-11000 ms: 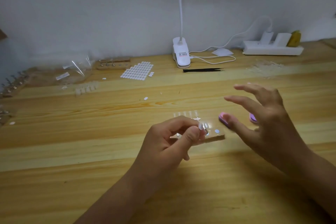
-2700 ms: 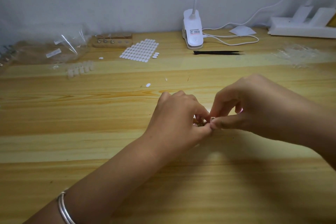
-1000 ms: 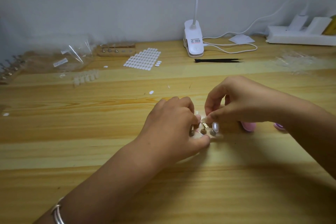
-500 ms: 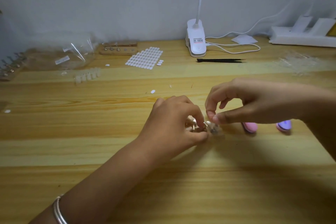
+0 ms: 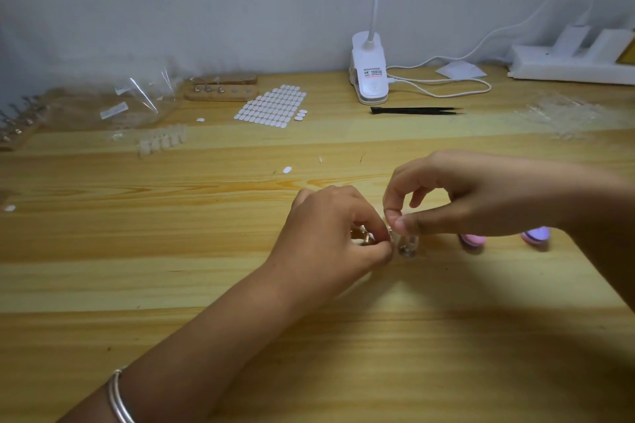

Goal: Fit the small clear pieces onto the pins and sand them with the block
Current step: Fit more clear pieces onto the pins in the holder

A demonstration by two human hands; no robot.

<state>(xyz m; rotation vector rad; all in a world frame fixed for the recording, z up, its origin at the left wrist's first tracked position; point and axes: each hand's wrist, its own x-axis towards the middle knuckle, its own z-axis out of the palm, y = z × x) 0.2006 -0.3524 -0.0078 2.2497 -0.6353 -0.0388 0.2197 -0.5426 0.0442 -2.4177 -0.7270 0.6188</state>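
Note:
At the table's middle my left hand point(image 5: 330, 237) curls over a small wooden pin base, pinching something tiny at its fingertips; the base and most pins are hidden under it. My right hand point(image 5: 457, 196) pinches a small clear piece between thumb and forefinger just above a metal pin point(image 5: 407, 247) that stands to the right of my left fingers. Two small pink and purple sanding blocks point(image 5: 472, 240) point(image 5: 536, 235) lie on the wood below my right wrist.
A sheet of white oval stickers point(image 5: 271, 106), a second wooden pin holder point(image 5: 220, 89), plastic bags point(image 5: 113, 103) and a row of clear tips point(image 5: 163, 141) sit at the back left. Black tweezers point(image 5: 415, 110), a clip lamp point(image 5: 369, 75) and a power strip point(image 5: 570, 62) stand behind.
My hands have stayed together over the pin base. The right hand's pinch has risen slightly above the pin; the left hand keeps its hold.

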